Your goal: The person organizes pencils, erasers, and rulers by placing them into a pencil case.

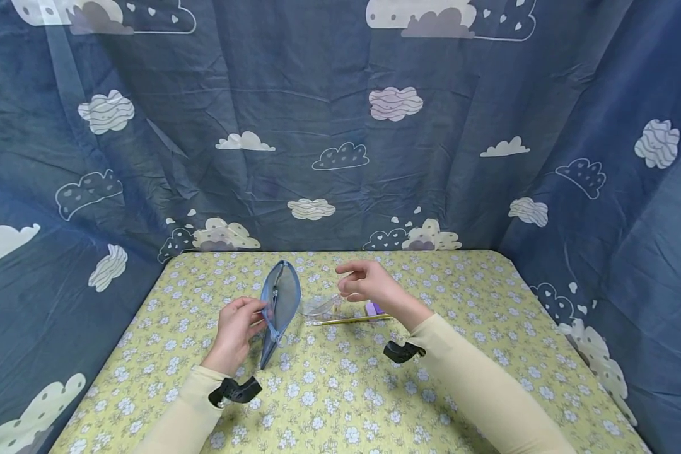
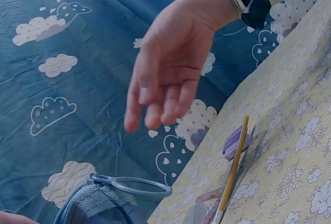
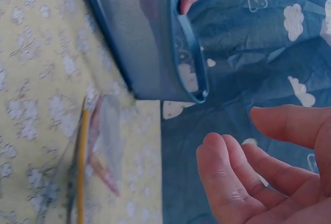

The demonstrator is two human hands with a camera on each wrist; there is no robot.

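Note:
My left hand (image 1: pixel 235 331) grips one side of a blue mesh zipper pouch (image 1: pixel 286 299) and holds it upright, its mouth gaping. Something slim and dark shows inside the mouth. In the left wrist view the pouch's mesh (image 2: pixel 98 206) and a blue loop (image 2: pixel 139 188) at its zip are visible. To the right, my right hand (image 1: pixel 369 284) hovers with fingers loosely bent and nothing between them. Below it on the table lie a yellow pencil (image 1: pixel 354 320), a purple block-shaped thing (image 1: pixel 373 308) and clear plastic pieces (image 1: pixel 318 307), partly with pink edges.
A yellow flowered cloth (image 1: pixel 340 391) covers the table. Dark blue curtains (image 1: pixel 295 126) with cloud prints hang behind it and along both sides. Each wrist carries a black strap mount, such as the left one (image 1: pixel 235 390).

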